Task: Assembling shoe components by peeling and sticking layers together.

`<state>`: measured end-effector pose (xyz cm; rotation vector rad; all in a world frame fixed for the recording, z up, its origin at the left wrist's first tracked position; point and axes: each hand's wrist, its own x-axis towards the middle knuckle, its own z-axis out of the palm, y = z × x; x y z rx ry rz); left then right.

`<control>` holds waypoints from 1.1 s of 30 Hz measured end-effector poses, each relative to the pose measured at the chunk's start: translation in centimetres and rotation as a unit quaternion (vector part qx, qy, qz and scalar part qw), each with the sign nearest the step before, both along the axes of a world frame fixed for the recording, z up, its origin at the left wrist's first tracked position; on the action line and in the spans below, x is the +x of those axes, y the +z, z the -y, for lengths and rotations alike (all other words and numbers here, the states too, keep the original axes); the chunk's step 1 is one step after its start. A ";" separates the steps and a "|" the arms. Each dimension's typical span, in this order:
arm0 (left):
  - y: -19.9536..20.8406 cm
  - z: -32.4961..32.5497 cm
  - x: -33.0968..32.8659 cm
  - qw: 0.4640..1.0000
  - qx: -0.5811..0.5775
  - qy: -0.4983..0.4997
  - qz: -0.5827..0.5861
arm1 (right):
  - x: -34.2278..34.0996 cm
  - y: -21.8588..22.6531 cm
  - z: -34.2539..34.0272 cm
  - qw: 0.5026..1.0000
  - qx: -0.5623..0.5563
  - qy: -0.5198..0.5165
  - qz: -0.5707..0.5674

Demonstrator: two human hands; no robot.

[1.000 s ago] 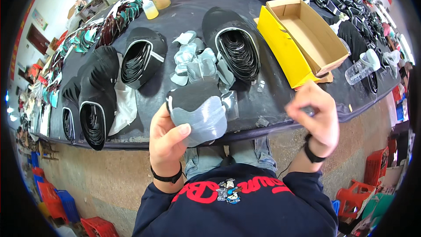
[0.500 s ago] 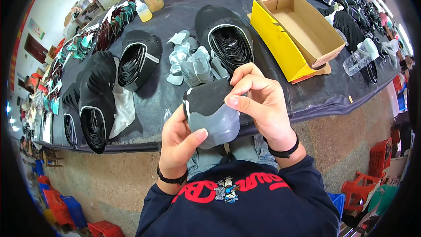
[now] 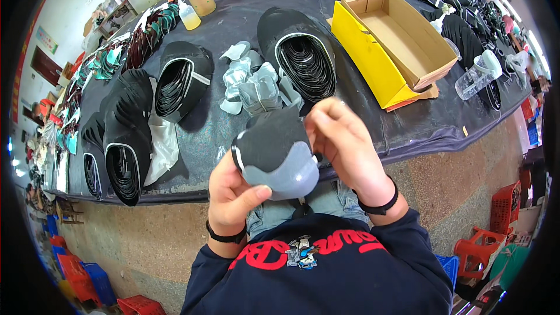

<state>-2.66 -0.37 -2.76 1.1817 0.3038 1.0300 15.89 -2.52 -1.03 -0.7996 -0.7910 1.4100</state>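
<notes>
My left hand (image 3: 236, 189) grips a black fabric shoe upper (image 3: 271, 140) by its left side, thumb in front and the other fingers behind. A smooth, grey translucent stiffener piece (image 3: 286, 175) covers the upper's lower, rounded end. My right hand (image 3: 344, 146) is closed at the right edge of the upper, its fingers bent and partly hidden behind it. Just beyond lie stacks of clear grey moulded pieces (image 3: 256, 90). Beside them sits a bundle of nested black uppers (image 3: 306, 61) with pale edging.
More nested bundles of black uppers (image 3: 181, 79) lie on the dark-covered table (image 3: 204, 154) at left. An open cardboard box with a yellow side (image 3: 370, 61) stands at right, near a clear plastic cup (image 3: 481, 81). A bottle of yellow liquid (image 3: 189, 17) stands at the back.
The upper has turned, showing more of its black top, and has shifted slightly left. My right hand has moved from pinching its top edge to its right edge.
</notes>
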 end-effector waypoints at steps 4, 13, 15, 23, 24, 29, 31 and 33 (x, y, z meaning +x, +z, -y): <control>1.1 -1.0 -0.2 0.993 -0.090 -0.075 -0.018 | 0.3 0.1 0.3 0.987 0.009 0.159 -0.030; 0.4 -0.6 -0.4 0.990 -0.100 -0.084 -0.060 | 0.9 0.4 0.4 0.966 -0.006 0.253 0.049; -0.6 -0.2 -0.4 0.992 -0.102 -0.071 -0.028 | 0.5 -0.4 0.8 0.968 0.003 0.250 0.007; -1.6 -0.1 0.1 0.996 -0.070 -0.033 0.036 | 0.1 -2.3 0.5 0.953 0.011 0.247 -0.175; -1.4 0.0 0.3 0.993 -0.104 -0.010 0.060 | 0.2 -2.1 0.3 0.957 -0.002 0.233 -0.171; -0.9 -1.1 -0.5 0.987 -0.153 -0.014 0.035 | 0.9 -2.2 0.0 0.978 -0.009 0.206 0.002; -1.3 -1.6 -1.0 0.998 -0.016 -0.044 -0.036 | 1.3 -3.1 -0.2 0.979 0.017 0.202 -0.027; -0.7 -1.0 -0.2 0.989 -0.113 0.051 0.082 | 1.7 -2.7 -0.5 0.974 0.059 0.213 -0.041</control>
